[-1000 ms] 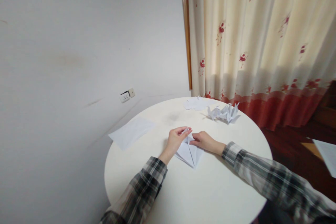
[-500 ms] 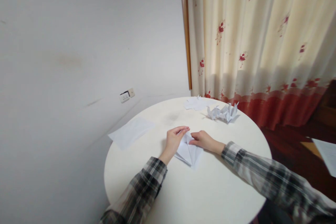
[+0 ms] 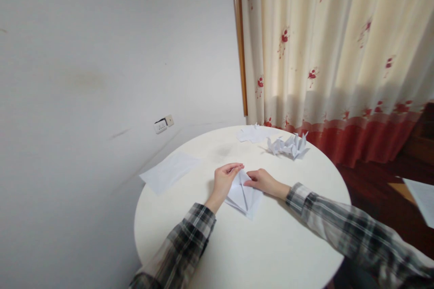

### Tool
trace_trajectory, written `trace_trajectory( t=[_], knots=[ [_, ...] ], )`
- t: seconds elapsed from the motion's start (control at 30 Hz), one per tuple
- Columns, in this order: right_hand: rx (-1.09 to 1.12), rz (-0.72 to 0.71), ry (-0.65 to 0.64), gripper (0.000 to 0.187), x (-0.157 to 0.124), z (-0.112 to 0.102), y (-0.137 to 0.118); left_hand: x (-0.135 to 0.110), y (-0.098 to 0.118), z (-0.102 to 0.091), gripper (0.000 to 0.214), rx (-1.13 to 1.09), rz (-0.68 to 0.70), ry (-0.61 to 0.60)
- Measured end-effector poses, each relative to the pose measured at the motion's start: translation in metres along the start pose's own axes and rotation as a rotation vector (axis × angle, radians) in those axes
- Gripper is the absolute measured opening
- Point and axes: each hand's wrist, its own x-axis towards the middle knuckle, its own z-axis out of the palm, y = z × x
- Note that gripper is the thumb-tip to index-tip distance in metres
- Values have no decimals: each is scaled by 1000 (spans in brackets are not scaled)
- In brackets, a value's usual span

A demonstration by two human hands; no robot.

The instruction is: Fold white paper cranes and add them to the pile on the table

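Observation:
A piece of folded white paper lies on the round white table, its flaps meeting along a central line and a corner pointing toward me. My left hand pinches the paper's far tip between thumb and fingers. On the other side, my right hand is closed on the paper's right edge, thumb near the central crease. Parts of the far edge are hidden behind my fingers.
Flat white sheets lie at the table's left edge. Several folded paper figures stand at the back right, and paper scraps lie at the back. A wall with a socket borders the left; a patterned curtain hangs behind.
The lower corner of the folded paper has shifted very slightly to the right and its flaps look a little different. Both hands keep nearly the same place and grip.

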Motion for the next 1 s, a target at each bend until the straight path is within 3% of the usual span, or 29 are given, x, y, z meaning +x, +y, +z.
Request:
trace_trajectory(
  t=[0.77,1.0],
  knots=[
    [-48,-10,22,29,0,2,2,-1,-1,1,17,7,-10,-58],
    [-121,-16,46,18,-1,1,5,-3,-2,1,16,87,8,-140]
  ],
)
